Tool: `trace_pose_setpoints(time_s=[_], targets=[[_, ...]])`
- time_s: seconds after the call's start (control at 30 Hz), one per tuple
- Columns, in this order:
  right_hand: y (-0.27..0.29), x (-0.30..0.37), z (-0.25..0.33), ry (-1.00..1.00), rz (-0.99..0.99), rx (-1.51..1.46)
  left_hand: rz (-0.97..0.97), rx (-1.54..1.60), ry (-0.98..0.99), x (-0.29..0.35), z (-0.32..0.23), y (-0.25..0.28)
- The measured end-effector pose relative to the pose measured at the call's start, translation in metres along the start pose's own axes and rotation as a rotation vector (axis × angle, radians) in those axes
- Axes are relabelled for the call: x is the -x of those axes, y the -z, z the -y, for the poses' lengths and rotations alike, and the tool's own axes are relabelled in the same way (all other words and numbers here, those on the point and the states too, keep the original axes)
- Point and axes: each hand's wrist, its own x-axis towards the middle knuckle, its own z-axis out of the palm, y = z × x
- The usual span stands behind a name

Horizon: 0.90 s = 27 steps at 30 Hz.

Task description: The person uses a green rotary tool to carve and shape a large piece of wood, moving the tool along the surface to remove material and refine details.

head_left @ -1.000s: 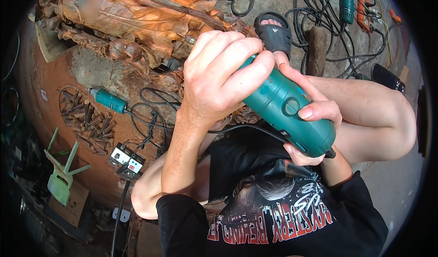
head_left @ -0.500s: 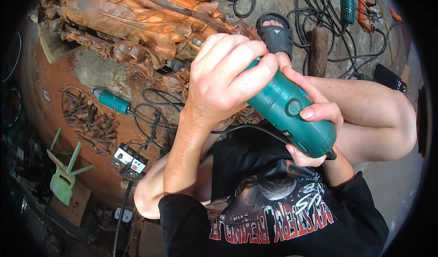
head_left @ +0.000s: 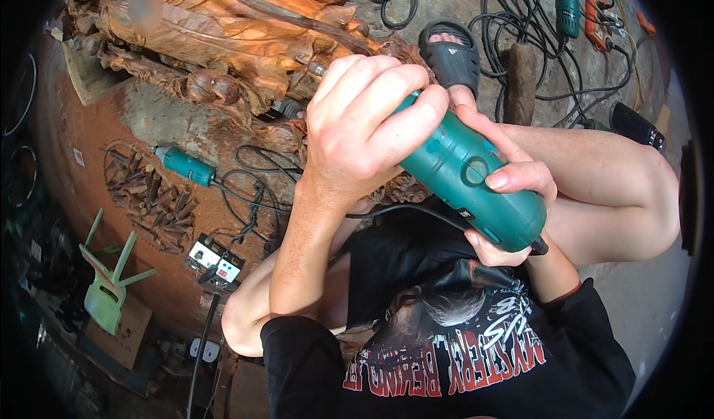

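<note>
A green die grinder [head_left: 472, 173] lies slantwise between my hands, over my lap. My left hand [head_left: 364, 117] is closed around its front end, with the fingers curled over the top, and hides its nose and any bit there. The rear of the body is in my right hand [head_left: 524, 181], thumb and fingers wrapped around the casing. From its back end runs a black cord [head_left: 539, 247]. Just beyond my left hand is a large carved wooden piece [head_left: 223, 32], orange-brown with folds and knobs; a small metal-looking tip [head_left: 318, 68] shows beside my knuckles.
Left on the dusty floor, a second green grinder [head_left: 186, 166] lies by a pile of brown carving bits [head_left: 152, 199]. Nearby are a power box [head_left: 214, 261] and a green stool [head_left: 105, 300]. Tangled cords [head_left: 513, 17], another green tool [head_left: 568, 8] and an orange socket strip [head_left: 595, 18] lie far right.
Both hands keep their hold on the grinder. It and my hands have shifted very slightly left; the view has also moved a little.
</note>
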Motion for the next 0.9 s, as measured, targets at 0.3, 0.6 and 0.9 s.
trace_pose_setpoints(time_s=[0.3, 0.6, 0.9], targets=[[0.001, 0.007, 0.000, -0.003, -0.006, -0.026, 0.016, 0.021, 0.008, 0.001, -0.002, -0.002], [-0.002, 0.008, 0.001, -0.005, -0.024, -0.013, -0.002, 0.028, -0.012, 0.000, -0.001, -0.003], [-0.001, 0.012, -0.002, 0.006, -0.023, -0.040, 0.017, 0.037, -0.022, -0.001, -0.002, -0.004]])
